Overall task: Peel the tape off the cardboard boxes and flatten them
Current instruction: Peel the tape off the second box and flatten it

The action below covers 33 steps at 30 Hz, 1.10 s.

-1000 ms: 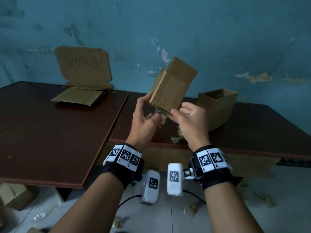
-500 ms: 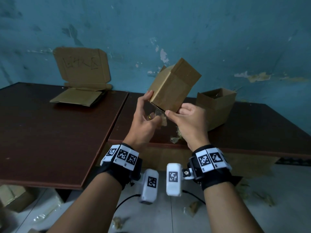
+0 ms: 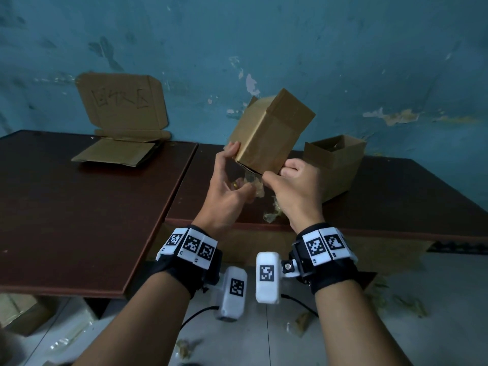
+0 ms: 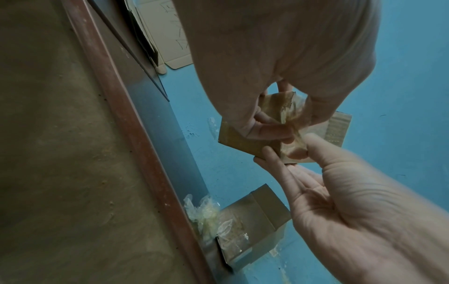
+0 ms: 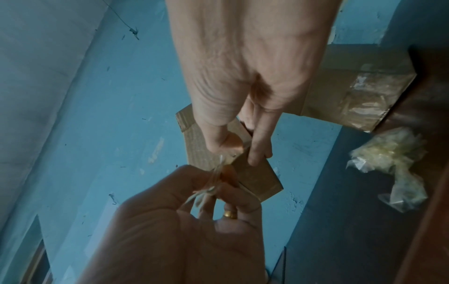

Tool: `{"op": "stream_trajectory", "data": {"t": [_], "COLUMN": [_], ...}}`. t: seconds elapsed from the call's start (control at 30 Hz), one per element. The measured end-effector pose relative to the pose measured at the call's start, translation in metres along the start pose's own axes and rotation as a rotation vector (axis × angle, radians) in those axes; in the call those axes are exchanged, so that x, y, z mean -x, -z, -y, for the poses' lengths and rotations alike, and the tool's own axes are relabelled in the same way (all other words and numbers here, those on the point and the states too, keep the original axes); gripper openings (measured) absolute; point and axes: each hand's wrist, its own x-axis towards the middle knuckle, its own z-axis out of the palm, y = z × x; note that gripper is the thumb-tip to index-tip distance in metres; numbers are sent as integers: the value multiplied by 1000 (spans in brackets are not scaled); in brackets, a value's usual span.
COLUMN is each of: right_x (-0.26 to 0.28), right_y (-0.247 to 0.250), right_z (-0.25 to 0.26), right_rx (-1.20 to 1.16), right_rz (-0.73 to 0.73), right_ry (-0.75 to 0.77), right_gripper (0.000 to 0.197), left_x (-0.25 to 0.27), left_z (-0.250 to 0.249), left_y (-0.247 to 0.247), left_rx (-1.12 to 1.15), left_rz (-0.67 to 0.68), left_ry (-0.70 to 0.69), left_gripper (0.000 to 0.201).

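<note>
Biggest risk here, as I read it, was the tape tearing. The strip of clear tape [image 4: 292,123] coming off the bottom of the small cardboard box [image 3: 272,133] looked thin and already crumpled, so a sideways yank would probably have snapped it and left a stub stuck to the cardboard. It could also have ripped the paper face off the box, or folded back and stuck to the fingers.

The grip looked a bit sketchy too. The right hand [image 3: 295,186] held the box up in the air above the front edge of the dark table [image 3: 396,196], with its thumb and curled fingers clamped on the box's lower corner. The left hand [image 3: 227,191] had its fingers up against the box's left edge, while its thumb and a finger pinched the loose tape. With only that corner hold, a hard pull might have twisted the box loose.

The box itself was plain brown, tilted, still fully box-shaped, with a top flap sticking up. So not flattened yet. A second open box [image 3: 335,162] sat on the table just behind, near a wad of peeled tape [image 5: 391,153].
</note>
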Motion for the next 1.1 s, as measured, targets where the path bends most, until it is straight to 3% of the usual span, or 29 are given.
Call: {"op": "stream_trajectory", "data": {"t": [0.2,0.37,0.6,0.73,0.83,0.93,1.1], "right_x": [2,5,3,6,5,3,-2], "right_y": [1,2,5,3,2,3,7], "right_z": [2,12,5,10,12,7,1], "right_rx": [-7,-69,74,82,1,80,183], "right_rz": [28,105,112,74,73,82,68], "right_ry": [35,30,93,118,82,142,185], "right_gripper": [29,40,10,18,17,10,28], "left_x": [1,1,4,4,4,6,7], "left_z": [-1,-1,-4,-5,-5,-5,-9], "left_y": [-1,2,0,-1,-1,-1,-3], "left_rx": [-19,-24,-49,-29,-17,-23,-67], "left_rz": [-15,-51,-69,-83,-92,-85,-99], "left_ry": [-2,18,49,63,89,98,76], "left_gripper": [82,77,73,70,66,63,59]}}
